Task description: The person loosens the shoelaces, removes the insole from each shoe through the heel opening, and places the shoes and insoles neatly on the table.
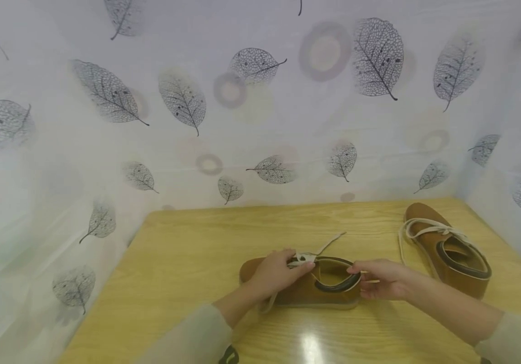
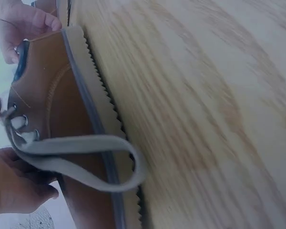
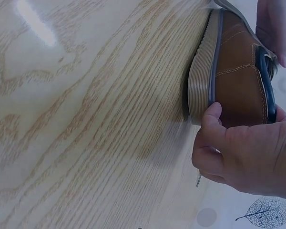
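Observation:
A brown leather lace-up shoe (image 1: 297,293) stands on its sole, toe to the left, between my two hands. My left hand (image 1: 276,275) lies over its front and grips it by the lacing, thumb near the tongue. At the heel, my right hand (image 1: 388,280) pinches the dark padded collar. The right wrist view has the right hand (image 3: 252,152) against the heel of the shoe (image 3: 236,95), one fingertip near the sole's edge. A pale lace loop (image 2: 95,143) hangs down the shoe's side in the left wrist view, beside the left hand (image 2: 19,186).
A matching brown shoe (image 1: 465,283) with a tied pale lace stands at the table's right side. The wooden table (image 1: 174,263) has a glossy surface. Behind it and at both sides hangs a white leaf-print curtain (image 1: 288,116).

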Available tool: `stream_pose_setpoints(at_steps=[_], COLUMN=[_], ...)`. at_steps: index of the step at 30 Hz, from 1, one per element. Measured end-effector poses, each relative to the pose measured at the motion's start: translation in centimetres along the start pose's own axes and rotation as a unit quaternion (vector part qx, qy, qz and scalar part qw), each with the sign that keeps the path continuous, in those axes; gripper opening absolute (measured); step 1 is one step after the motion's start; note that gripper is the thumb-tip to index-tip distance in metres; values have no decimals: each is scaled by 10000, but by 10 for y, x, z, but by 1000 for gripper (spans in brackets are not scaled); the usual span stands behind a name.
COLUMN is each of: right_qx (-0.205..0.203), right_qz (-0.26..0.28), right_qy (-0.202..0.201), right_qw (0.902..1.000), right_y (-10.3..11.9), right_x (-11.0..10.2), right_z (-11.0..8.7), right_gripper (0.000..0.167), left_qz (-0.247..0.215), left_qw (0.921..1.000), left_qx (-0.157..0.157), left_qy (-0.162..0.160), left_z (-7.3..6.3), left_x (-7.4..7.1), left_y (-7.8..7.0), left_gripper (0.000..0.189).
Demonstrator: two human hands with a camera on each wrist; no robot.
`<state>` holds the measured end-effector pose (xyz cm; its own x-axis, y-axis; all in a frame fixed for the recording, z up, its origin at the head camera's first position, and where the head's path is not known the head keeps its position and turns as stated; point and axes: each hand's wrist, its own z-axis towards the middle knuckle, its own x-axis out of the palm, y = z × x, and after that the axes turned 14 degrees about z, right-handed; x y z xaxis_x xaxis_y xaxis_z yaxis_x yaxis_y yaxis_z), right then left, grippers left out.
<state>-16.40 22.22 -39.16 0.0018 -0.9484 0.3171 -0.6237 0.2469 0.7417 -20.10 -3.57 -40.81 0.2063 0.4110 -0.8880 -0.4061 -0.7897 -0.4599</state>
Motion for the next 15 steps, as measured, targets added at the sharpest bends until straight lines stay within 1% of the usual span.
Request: stream_pose_setpoints(at_steps=[3,6,9,12,14,15], right_qx=[6,6,6,2,-2,-2], right_qz=[24,46,59,39,23,22], right_qy=[-5,-45,-70,-51,-38,-30], right_qw=[10000,10000,10000,10000,10000,10000], right_y=[-1,-1,-2,-2,-1,-1], right_x=[0,-1,-1,-2,-1,-1], right_z=[0,1,2,2,2,2], right_gripper=[12,12,13,13,13,13], left_qz=[-337,-311,-91,302,616,704], left_qw=[9993,9993,9995,9987,9971,9965], left_qx=[93,209,297,417,437,433], left_qy=[110,91,46,-26,-97,-151], left_z=[1,3,3,3,3,3], left_x=[0,0,-1,-2,-2,-2], left_y=[-4,-9,-14,-20,-23,-25], left_gripper=[40,37,41,44,43,42])
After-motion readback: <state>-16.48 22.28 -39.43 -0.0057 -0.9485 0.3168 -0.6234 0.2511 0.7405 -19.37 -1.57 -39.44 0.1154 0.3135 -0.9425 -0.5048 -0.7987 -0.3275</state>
